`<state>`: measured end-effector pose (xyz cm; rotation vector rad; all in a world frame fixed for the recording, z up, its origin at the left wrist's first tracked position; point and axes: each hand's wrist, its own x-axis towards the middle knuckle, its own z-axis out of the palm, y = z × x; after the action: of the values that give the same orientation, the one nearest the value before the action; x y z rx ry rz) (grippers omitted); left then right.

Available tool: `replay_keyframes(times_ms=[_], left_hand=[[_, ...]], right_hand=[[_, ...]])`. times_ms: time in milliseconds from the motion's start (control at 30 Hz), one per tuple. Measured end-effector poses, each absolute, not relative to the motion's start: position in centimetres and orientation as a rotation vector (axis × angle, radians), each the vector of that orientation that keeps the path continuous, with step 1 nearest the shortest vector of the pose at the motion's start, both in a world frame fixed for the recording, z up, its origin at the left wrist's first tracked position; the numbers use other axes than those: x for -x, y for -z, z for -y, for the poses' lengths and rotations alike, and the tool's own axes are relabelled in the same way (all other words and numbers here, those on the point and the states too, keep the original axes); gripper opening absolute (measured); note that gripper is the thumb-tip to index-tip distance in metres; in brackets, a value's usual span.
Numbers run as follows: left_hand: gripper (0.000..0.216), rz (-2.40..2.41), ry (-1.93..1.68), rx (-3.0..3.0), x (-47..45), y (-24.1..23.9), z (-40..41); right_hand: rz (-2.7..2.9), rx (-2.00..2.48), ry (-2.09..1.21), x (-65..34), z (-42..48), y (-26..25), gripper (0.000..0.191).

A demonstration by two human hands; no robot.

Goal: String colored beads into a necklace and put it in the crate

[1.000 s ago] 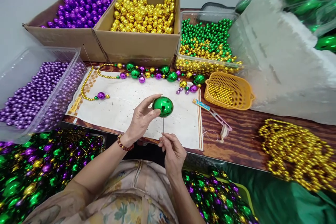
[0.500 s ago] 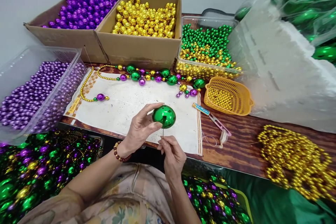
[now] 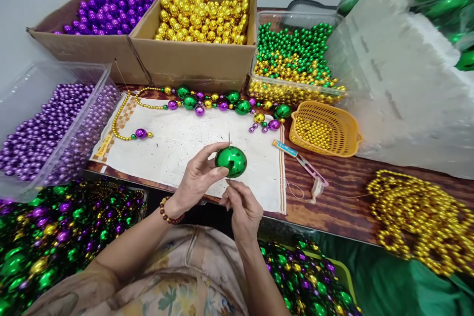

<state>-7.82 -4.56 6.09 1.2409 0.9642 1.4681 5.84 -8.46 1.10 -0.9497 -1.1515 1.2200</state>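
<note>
My left hand (image 3: 198, 175) pinches a large shiny green bead (image 3: 230, 161) between thumb and fingers, above a white cloth (image 3: 174, 145). A thin needle (image 3: 229, 138) runs through the bead and its tip sticks out of the top. My right hand (image 3: 240, 207) sits just below the bead, fingers pinched on the needle's lower end. A partly strung strand of gold, green and purple beads (image 3: 192, 102) lies along the far edge of the cloth.
Cardboard boxes of purple balls (image 3: 107, 5) and gold balls (image 3: 202, 12) stand at the back. Clear tubs hold purple beads (image 3: 44, 128) and green-and-gold beads (image 3: 292, 59). A yellow basket (image 3: 326, 131), thread snips (image 3: 301, 160), gold strands (image 3: 422, 217) and piles of finished necklaces (image 3: 55, 232) surround me.
My right hand has risen towards the bead and pushed the needle up through it; the tip now pokes out on top. The left hand has kept its hold on the bead.
</note>
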Motion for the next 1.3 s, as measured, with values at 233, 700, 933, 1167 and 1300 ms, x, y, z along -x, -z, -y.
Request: replay_keyframes(times_ms=[233, 700, 933, 1167, 1300], left_hand=[[0.051, -1.000, -1.397, -1.180, 6.6, -5.1, 3.9], [0.020, -1.481, -0.852, -1.888, 3.3, -1.3, -9.2], [0.020, -1.601, -0.612, -2.223, 1.3, 1.1, -13.1], [0.008, -1.271, -1.089, -1.299, 2.4, -1.2, -11.4], [0.027, -0.929, -1.118, -0.771, 3.9, -3.9, -7.7]], right_hand=[[0.952, 1.140, -1.365, -7.1, 7.6, -1.3, 0.019], [0.723, 1.303, -1.205, -11.6, 6.1, 2.4, 0.029], [0.742, 1.317, -1.221, -11.5, 6.2, 2.6, 0.030], [0.780, 1.318, -1.229, -11.8, 6.2, 2.7, 0.028], [0.921, 1.303, -1.193, -11.9, 6.7, 2.5, 0.024]])
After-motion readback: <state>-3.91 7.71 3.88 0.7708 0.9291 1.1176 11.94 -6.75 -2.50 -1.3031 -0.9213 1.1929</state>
